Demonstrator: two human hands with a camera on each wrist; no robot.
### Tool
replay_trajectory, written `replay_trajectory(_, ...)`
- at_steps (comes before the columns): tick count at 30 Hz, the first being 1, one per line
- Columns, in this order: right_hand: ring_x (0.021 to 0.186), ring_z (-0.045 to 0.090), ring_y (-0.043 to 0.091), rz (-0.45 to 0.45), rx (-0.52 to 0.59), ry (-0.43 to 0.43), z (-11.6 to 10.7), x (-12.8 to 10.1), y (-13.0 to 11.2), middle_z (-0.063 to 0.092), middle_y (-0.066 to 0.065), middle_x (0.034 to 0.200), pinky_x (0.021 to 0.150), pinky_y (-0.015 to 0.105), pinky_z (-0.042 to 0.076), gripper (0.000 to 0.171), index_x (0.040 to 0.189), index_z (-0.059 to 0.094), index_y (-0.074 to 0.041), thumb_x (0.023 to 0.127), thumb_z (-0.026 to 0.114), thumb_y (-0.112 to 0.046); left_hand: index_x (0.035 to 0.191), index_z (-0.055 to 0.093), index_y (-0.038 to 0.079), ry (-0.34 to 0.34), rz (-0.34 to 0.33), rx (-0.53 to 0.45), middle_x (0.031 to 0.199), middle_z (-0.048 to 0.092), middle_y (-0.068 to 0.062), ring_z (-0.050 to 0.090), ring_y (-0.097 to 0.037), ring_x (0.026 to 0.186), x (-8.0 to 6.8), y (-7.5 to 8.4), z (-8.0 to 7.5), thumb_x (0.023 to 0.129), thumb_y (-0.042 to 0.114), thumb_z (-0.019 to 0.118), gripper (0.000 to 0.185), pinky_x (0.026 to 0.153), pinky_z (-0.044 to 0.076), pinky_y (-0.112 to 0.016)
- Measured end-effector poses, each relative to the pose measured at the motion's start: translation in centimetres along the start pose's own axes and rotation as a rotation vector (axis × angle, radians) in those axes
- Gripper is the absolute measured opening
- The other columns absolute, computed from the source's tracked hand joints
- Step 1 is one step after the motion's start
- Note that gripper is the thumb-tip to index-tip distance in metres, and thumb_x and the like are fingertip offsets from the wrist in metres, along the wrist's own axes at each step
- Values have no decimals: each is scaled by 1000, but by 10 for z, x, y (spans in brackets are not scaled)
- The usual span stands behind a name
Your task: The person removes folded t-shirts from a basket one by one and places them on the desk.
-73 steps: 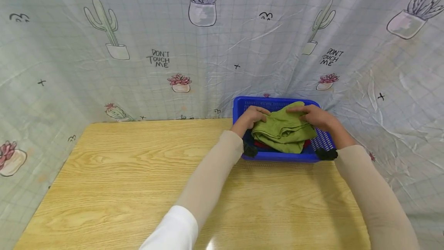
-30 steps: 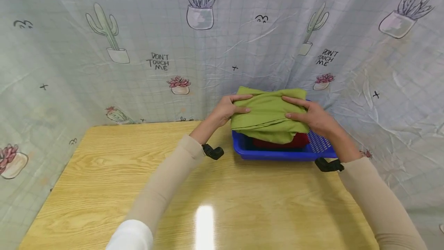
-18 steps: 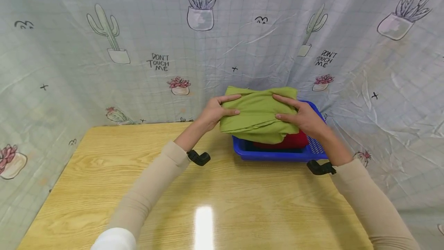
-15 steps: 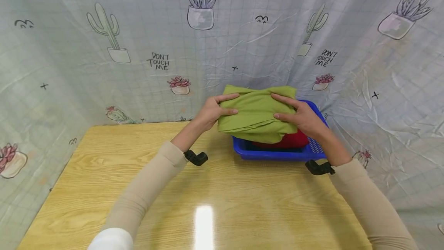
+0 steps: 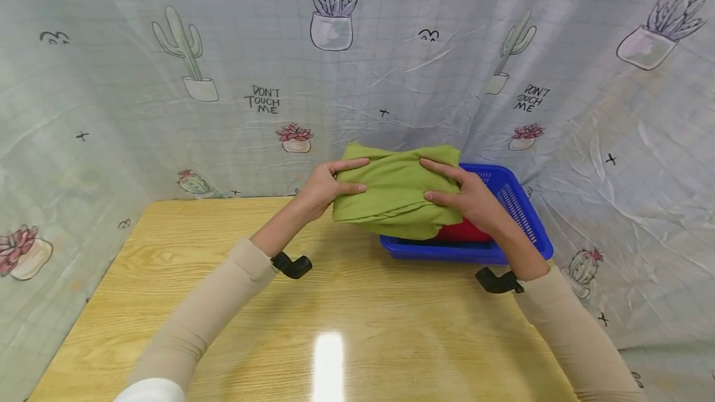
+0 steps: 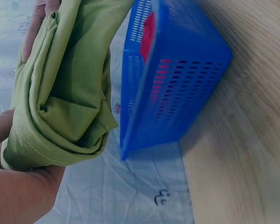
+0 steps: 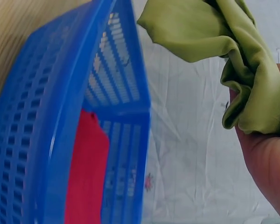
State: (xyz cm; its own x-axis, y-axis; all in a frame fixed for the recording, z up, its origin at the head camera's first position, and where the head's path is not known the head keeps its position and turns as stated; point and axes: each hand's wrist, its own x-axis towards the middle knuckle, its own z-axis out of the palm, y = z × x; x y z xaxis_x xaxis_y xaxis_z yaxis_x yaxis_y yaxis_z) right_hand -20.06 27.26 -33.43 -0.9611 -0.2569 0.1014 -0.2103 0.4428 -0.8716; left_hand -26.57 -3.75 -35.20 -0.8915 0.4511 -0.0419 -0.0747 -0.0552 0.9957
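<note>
A: Where is the folded green cloth (image 5: 393, 190), and how is it held?

B: Raised clear of the tabletop (image 5: 391, 321). In the head view I see it overlapping the left end of the blue perforated basket (image 5: 441, 253); the right wrist view shows a gap between cloth and rim. Grip: left hand (image 5: 324, 188) pinches one end, right hand (image 5: 473, 198) the other, thumb and forefinger spread on top, closed to about the bundle's thickness.

A: Failure modes from here?

B: I note three, all judgement. (1) The lower fold sags between the two holds; if either hand slackened, I would expect layers to slide out. (2) A loose flap hangs on the basket side in the right wrist view; a low pass could snag it on the rim and drag the basket. (3) Uneven pull at the ends would likely twist the fold.

A: Counts?

B: Green cloth, one. Hands, two. Basket, one. Red cloth (image 5: 465, 232) inside it, at least one; I cannot tell what lies beneath. Black wrist cameras (image 5: 293, 265), two. Tabletop, one, wood-grained. Cactus-print curtain (image 5: 385, 61) behind: panels not countable from here.
</note>
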Motion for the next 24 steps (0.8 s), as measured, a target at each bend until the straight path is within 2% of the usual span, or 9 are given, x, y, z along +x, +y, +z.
replay_trajectory(4,98,66,16,-35,38,-24,13,4,0,48,0,148,75,26,56,60,149,53,-38,94,75,-28,138,67,17,23,-9,14,156,46,2,56,-22,129,-10,-2,-10,86,-4,78,57,82,57,-24)
replay_trajectory(10,95,68,16,-68,64,-46,29,6,-3,48,1,148,74,26,58,60,150,52,-36,95,75,-26,138,67,16,39,-13,2,153,49,2,58,-26,127,-22,-4,-21,86,-4,79,57,87,58,-30)
replay_trajectory(16,96,68,17,-82,49,-29,41,2,-7,49,0,148,74,25,57,60,149,54,-36,94,76,-26,138,67,17,61,2,73,155,47,3,42,-20,142,-35,-5,-28,86,0,80,56,92,56,-26)
replay_trajectory(20,99,68,17,-71,57,-18,50,0,-7,49,-1,148,74,26,57,60,148,54,-39,93,77,-28,138,67,18,71,0,112,156,46,2,38,-18,145,-44,-5,-33,85,3,82,57,86,56,-23)
replay_trajectory(24,104,67,18,-72,59,-11,60,1,-5,46,-4,153,77,28,57,60,147,53,-41,93,77,-30,138,67,19,80,-18,108,157,44,2,44,-20,140,-50,-6,-39,85,3,82,57,81,57,-23)
